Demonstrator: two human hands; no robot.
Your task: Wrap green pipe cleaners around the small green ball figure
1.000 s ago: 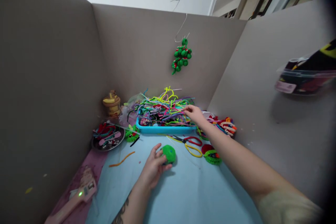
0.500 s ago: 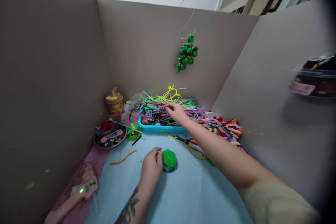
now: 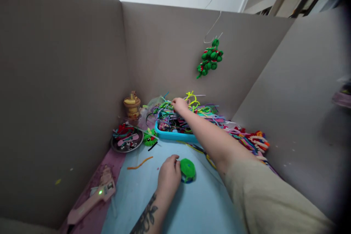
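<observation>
- A pink hot-glue gun (image 3: 91, 200) with one lit green lamp is seen nearest, at the left, lying on a purple mat at the left edge of the pale blue table cover (image 3: 192, 212); open blue surface is left near and to the right.
- The left hand (image 3: 169, 176) is laid on the cover, its fingers curled against the left side of one round green fuzzy pipe-cleaner ball (image 3: 188, 170), which rests on the cover at the middle.
- One loose orange pipe cleaner (image 3: 139, 163) lies left of the hand, apart from it.
- Further off, one round metal dish (image 3: 127, 141) of scraps sits at the left, with one yellow spool holder (image 3: 132, 105) behind it.
- One turquoise plastic tray (image 3: 175, 135) heaped with mixed pipe cleaners is reached into by the right hand (image 3: 180, 105); the fingers are bent down among the strands, but whether any is pinched cannot be told.
- The space is closed by grey cardboard walls on three sides; one green bunch (image 3: 210, 59) hangs by a wire hook on the far wall.
- No writing can be read.
</observation>
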